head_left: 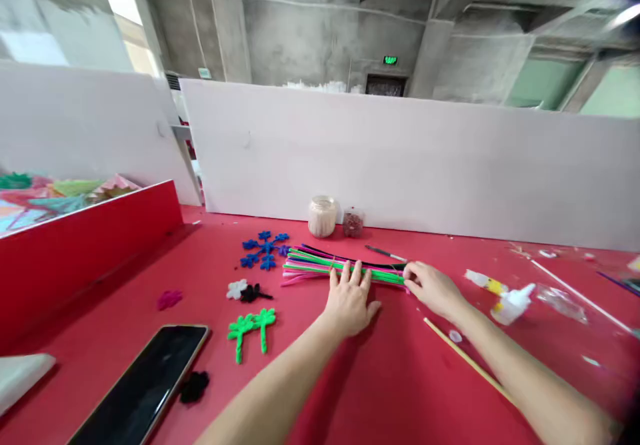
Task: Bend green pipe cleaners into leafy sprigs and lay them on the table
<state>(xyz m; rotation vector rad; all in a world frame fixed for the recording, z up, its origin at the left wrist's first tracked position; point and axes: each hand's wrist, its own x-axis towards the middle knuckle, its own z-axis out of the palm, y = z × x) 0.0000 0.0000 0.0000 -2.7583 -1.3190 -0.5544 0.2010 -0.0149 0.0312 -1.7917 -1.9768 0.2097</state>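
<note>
Under the spread fingers (346, 274) of the left hand (351, 304), a bundle of fuzzy stems (315, 264) is lying left-to-right on the bench (395, 378), while the right hand (433, 288) is pinching its right end.

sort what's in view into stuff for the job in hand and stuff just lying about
Likely part of the job:
- coloured stems, under the left hand, right hand at one end
- blue flower shape
- green flower shapes, seemingly similar material

Apparently just lying about:
- phone
- yellow stick
- round jar
</note>
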